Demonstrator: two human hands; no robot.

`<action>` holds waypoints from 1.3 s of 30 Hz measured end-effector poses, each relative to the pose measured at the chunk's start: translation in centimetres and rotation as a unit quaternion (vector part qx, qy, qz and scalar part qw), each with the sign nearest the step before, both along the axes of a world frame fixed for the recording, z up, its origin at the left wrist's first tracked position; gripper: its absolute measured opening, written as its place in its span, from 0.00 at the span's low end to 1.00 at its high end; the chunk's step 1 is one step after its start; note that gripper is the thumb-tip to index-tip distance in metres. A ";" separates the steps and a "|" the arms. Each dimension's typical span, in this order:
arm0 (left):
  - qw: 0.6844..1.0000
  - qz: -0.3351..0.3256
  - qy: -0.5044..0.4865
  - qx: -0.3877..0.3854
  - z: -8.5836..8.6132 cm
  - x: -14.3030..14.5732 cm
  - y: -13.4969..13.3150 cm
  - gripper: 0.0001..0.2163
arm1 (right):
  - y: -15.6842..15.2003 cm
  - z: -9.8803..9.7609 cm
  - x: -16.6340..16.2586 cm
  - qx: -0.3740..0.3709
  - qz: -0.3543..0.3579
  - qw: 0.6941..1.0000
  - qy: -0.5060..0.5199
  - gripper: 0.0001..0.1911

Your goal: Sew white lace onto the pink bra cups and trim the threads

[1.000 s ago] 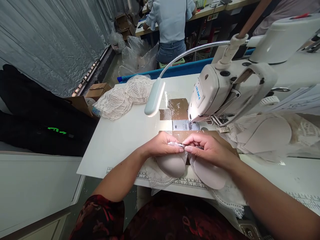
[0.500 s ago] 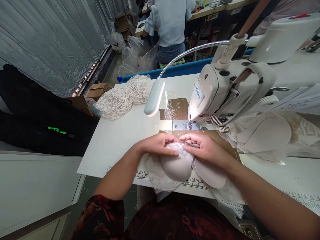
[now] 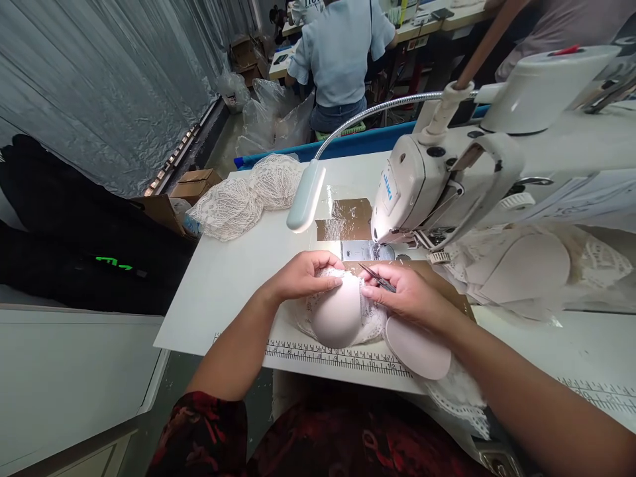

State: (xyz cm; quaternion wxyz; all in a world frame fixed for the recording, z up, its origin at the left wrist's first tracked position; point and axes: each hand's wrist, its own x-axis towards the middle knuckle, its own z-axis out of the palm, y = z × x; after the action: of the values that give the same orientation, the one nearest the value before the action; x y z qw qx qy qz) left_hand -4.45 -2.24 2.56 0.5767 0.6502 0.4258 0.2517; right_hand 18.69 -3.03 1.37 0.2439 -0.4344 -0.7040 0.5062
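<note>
A pale molded bra cup (image 3: 338,315) with white lace (image 3: 370,322) around it rests at the front of the sewing table. My left hand (image 3: 311,275) is closed on the cup's upper edge, thumb on the smooth face and fingers behind. My right hand (image 3: 405,291) pinches the lace at the cup's right side. Dark thread snips (image 3: 380,279) lie within that same hand, their tips pointing up and left. Below my right hand is a second cup (image 3: 420,346), its lace hanging over the table's front edge.
A sewing machine (image 3: 402,192) stands behind my hands, with a lamp (image 3: 307,197) lighting its needle plate (image 3: 356,250). Finished-looking lace cups (image 3: 228,207) sit at the back left. More cups (image 3: 527,268) lie at right. A co-worker (image 3: 340,59) sits beyond.
The cup has turned and shifted left with my left hand, showing more of its smooth face. My right hand has drawn slightly apart from the left, and the snips show more clearly.
</note>
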 end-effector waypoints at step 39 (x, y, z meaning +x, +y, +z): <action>0.984 0.080 -0.075 -0.138 -1.4 2.4 -0.7 0.15 | -0.4 0.0 -0.2 0.059 -0.043 0.997 0.025 0.12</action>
State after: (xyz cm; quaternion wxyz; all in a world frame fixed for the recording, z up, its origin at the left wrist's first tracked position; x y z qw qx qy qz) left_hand -2.00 -2.94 1.12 0.6694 0.5074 0.4627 0.2836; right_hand 18.46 -3.47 1.42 0.3078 -0.4362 -0.7071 0.4637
